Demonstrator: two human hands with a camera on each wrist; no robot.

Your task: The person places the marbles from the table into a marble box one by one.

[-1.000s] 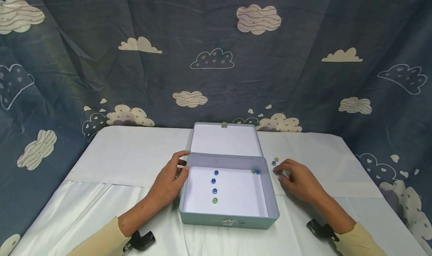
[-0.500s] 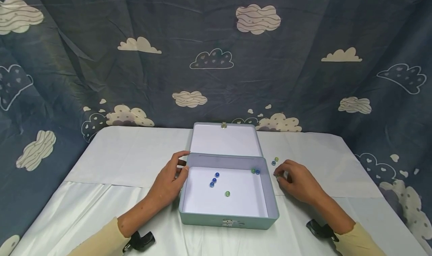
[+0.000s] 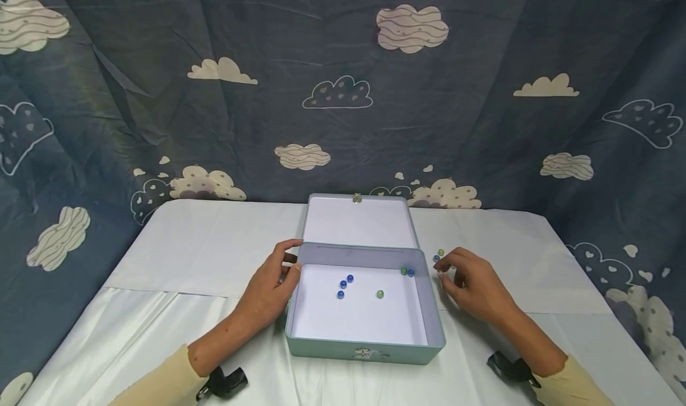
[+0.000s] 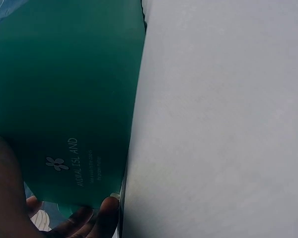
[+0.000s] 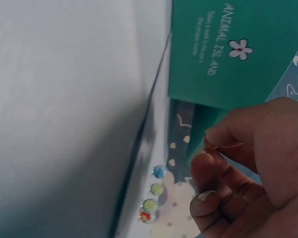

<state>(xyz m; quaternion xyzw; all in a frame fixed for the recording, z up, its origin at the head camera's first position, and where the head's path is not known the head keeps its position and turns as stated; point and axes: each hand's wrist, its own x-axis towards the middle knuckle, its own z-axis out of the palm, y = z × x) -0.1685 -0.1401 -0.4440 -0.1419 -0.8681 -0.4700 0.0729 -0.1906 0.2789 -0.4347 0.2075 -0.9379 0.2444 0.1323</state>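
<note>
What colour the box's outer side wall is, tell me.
Green; the outer side wall, with pale lettering, shows best in the right wrist view.

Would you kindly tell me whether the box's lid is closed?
No, the lid is open behind the box, and marbles show inside.

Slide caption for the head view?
Left hand touching an open box, six marbles inside; right hand near more marbles outside.
</note>
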